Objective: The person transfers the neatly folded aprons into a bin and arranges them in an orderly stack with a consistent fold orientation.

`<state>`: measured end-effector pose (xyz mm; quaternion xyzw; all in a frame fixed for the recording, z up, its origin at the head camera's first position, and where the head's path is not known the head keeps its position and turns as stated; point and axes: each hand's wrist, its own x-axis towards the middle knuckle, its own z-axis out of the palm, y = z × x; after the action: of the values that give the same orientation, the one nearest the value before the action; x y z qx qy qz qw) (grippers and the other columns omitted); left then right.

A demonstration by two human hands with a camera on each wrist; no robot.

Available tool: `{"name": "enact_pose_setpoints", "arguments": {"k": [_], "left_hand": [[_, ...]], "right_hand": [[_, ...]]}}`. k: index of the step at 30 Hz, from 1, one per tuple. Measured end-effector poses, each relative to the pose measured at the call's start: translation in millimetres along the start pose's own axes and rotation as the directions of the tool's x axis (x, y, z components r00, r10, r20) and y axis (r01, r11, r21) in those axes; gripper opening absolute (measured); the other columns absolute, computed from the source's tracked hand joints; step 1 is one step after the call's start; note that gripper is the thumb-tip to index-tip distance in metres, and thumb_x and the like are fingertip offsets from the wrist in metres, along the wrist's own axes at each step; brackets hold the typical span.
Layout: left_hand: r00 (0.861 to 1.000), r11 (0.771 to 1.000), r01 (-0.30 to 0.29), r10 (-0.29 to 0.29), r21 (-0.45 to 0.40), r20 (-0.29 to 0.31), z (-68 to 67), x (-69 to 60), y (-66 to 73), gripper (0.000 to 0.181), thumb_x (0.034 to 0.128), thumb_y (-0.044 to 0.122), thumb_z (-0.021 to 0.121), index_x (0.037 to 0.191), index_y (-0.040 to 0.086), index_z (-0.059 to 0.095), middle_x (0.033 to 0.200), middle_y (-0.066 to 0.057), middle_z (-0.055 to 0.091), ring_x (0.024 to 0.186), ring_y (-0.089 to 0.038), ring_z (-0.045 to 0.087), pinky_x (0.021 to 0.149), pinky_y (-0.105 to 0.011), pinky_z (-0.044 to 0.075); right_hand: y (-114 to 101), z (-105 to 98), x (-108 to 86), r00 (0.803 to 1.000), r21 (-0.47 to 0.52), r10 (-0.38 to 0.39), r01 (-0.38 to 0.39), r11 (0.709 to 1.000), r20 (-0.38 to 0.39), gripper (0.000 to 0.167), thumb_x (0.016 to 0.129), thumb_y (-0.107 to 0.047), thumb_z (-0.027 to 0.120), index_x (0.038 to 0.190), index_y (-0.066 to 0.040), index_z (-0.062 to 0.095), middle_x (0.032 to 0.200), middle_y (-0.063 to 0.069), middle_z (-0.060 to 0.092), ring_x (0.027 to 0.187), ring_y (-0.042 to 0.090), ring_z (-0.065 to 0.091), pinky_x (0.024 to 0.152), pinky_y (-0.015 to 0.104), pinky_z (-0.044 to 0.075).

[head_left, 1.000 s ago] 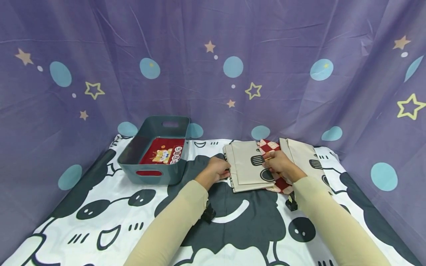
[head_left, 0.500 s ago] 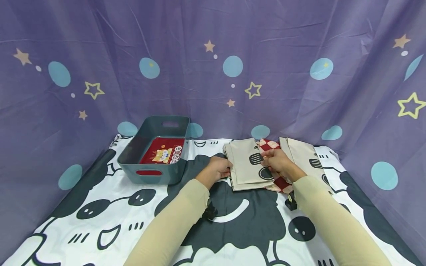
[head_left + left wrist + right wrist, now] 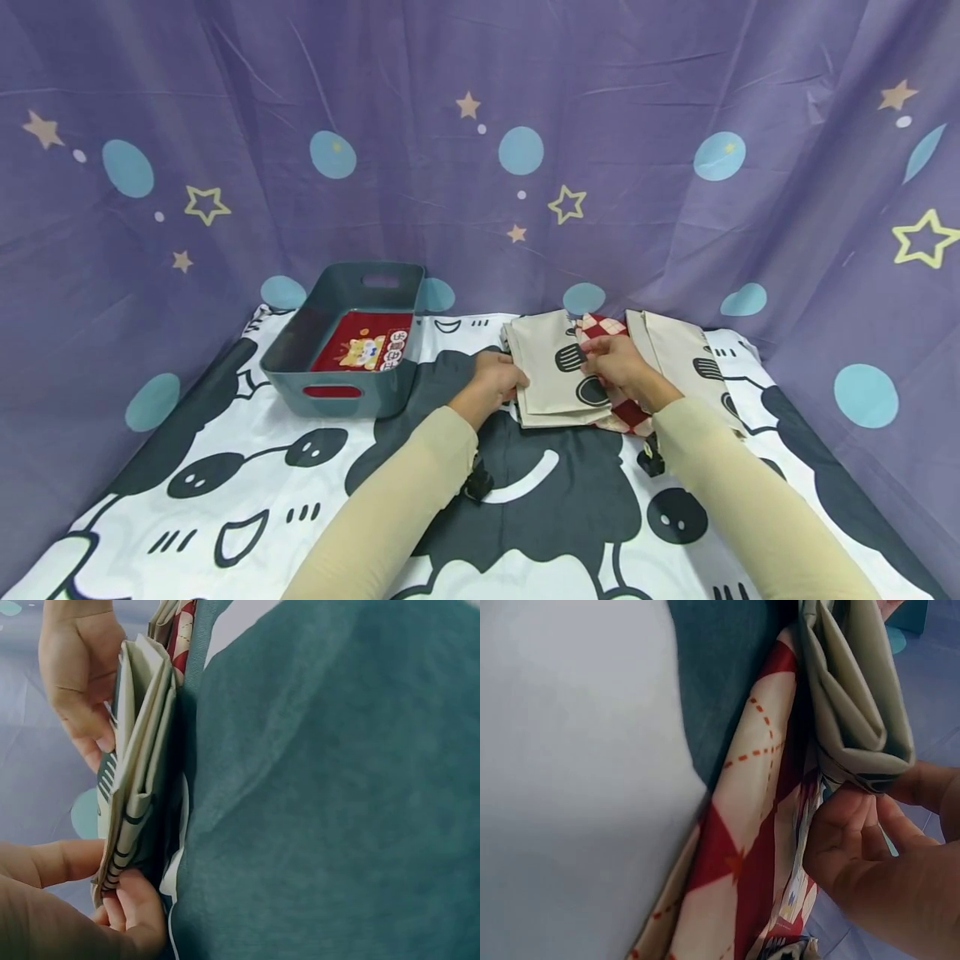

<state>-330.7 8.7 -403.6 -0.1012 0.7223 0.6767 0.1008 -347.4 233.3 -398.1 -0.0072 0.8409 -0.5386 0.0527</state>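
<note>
A folded cream cloth [image 3: 543, 375] with dark spatula-like prints lies in the middle right of the head view. My left hand [image 3: 492, 382] pinches its left edge between thumb and fingers, as the left wrist view shows with the folded layers [image 3: 139, 742] seen edge-on. At the opposite edge, my right hand [image 3: 621, 364] pinches the cloth's folded end [image 3: 866, 742]. Partly under it and to the right lies a red and cream checked cloth [image 3: 630, 415]. A second folded cream cloth [image 3: 671, 350] rests farther right, partly behind my right hand and arm.
A grey-green plastic basket [image 3: 386, 400] with handle holes stands to the left. Inside it is a flat red item [image 3: 367, 333] with a cartoon animal and white lettering. The table cover [image 3: 525, 508] has large cartoon prints, and a purple curtain [image 3: 420, 167] hangs behind.
The cloth's right side has come up slightly and shifted a little left with my right hand. My left hand has moved slightly right along its edge. The basket stays put.
</note>
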Motion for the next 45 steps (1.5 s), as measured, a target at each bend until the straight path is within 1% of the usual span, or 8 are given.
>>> {"name": "enact_pose_setpoints", "arguments": {"k": [5, 8, 11, 17, 27, 33, 40, 45], "left_hand": [[0.999, 1.0, -0.021, 0.021, -0.003, -0.024, 0.1, 0.9, -0.7, 0.047, 0.0802, -0.018, 0.067, 0.126, -0.007, 0.063, 0.116, -0.019, 0.065, 0.08, -0.021, 0.068, 0.054, -0.025, 0.053], [0.999, 0.999, -0.033, 0.032, -0.011, -0.044, 1.0, 1.0, 0.1, 0.045, 0.0784, -0.019, 0.065, 0.122, -0.006, 0.063, 0.106, -0.013, 0.061, 0.055, -0.011, 0.052, 0.042, -0.02, 0.037], [0.998, 0.998, -0.054, 0.052, -0.037, -0.046, 1.4, 0.3, 1.0, 0.044, 0.0775, -0.02, 0.063, 0.12, -0.006, 0.063, 0.102, -0.011, 0.059, 0.047, -0.007, 0.042, 0.039, -0.019, 0.031], [0.993, 0.992, -0.113, 0.112, -0.059, -0.025, -0.5, -2.7, 2.6, 0.046, 0.0766, -0.019, 0.063, 0.122, -0.009, 0.063, 0.108, -0.015, 0.065, 0.063, -0.01, 0.056, 0.047, -0.02, 0.045], [0.985, 0.983, -0.169, 0.17, -0.066, 0.003, -1.0, -1.8, 6.0, 0.048, 0.0766, -0.018, 0.063, 0.124, -0.01, 0.063, 0.116, -0.019, 0.07, 0.086, -0.016, 0.064, 0.06, -0.024, 0.053], [0.981, 0.979, -0.195, 0.195, -0.067, 0.002, -1.3, -2.4, 9.1, 0.049, 0.0748, -0.02, 0.062, 0.123, -0.011, 0.064, 0.115, -0.02, 0.071, 0.084, -0.016, 0.064, 0.058, -0.024, 0.052], [0.973, 0.973, -0.23, 0.23, -0.025, -0.007, -4.8, -3.6, 15.3, 0.049, 0.0749, -0.019, 0.064, 0.123, -0.011, 0.064, 0.115, -0.021, 0.071, 0.094, -0.019, 0.066, 0.071, -0.028, 0.058], [0.971, 0.971, -0.24, 0.24, -0.022, -0.008, -8.0, -4.7, 20.9, 0.049, 0.076, -0.019, 0.064, 0.124, -0.011, 0.064, 0.112, -0.019, 0.07, 0.094, -0.02, 0.065, 0.072, -0.028, 0.057]], "right_hand": [[-1.7, 2.9, -1.5, 0.999, -0.027, -0.019, 0.018, 0.999, -0.043, 0.04, 0.084, 0.009, 0.067, 0.124, 0.009, 0.062, 0.088, 0.005, 0.061, 0.06, 0.009, 0.048, 0.05, 0.022, 0.041], [-2.6, 3.9, -2.0, 0.998, -0.031, -0.024, 0.022, 0.999, -0.062, 0.039, 0.084, 0.01, 0.067, 0.123, 0.009, 0.063, 0.091, 0.009, 0.063, 0.067, 0.011, 0.051, 0.052, 0.023, 0.042], [-4.1, 4.5, -2.5, 0.996, -0.028, -0.049, 0.048, 0.998, -0.074, 0.039, 0.083, 0.011, 0.066, 0.123, 0.011, 0.063, 0.09, 0.012, 0.066, 0.07, 0.011, 0.055, 0.057, 0.022, 0.046], [-5.9, 3.9, -4.4, 0.991, -0.011, -0.101, 0.1, 0.995, -0.09, 0.04, 0.082, 0.012, 0.065, 0.122, 0.013, 0.063, 0.088, 0.011, 0.067, 0.073, 0.01, 0.058, 0.063, 0.02, 0.05], [-11.7, -2.3, -7.1, 0.982, -0.053, -0.158, 0.153, 0.987, -0.1, 0.04, 0.083, 0.011, 0.066, 0.123, 0.011, 0.064, 0.103, 0.022, 0.066, 0.085, 0.014, 0.058, 0.067, 0.018, 0.049], [-15.3, -3.7, -11.0, 0.976, -0.1, -0.19, 0.179, 0.979, -0.111, 0.037, 0.085, 0.009, 0.066, 0.122, 0.01, 0.065, 0.109, 0.024, 0.066, 0.093, 0.019, 0.059, 0.069, 0.017, 0.049], [-22.6, -4.4, -13.8, 0.971, -0.123, -0.218, 0.205, 0.971, -0.1, 0.036, 0.089, 0.008, 0.064, 0.125, 0.009, 0.063, 0.119, 0.025, 0.064, 0.109, 0.031, 0.059, 0.074, 0.018, 0.049], [-27.5, -4.8, -14.2, 0.968, -0.125, -0.231, 0.218, 0.968, -0.102, 0.038, 0.09, 0.008, 0.063, 0.128, 0.009, 0.062, 0.122, 0.026, 0.064, 0.11, 0.031, 0.058, 0.078, 0.018, 0.048]]}}
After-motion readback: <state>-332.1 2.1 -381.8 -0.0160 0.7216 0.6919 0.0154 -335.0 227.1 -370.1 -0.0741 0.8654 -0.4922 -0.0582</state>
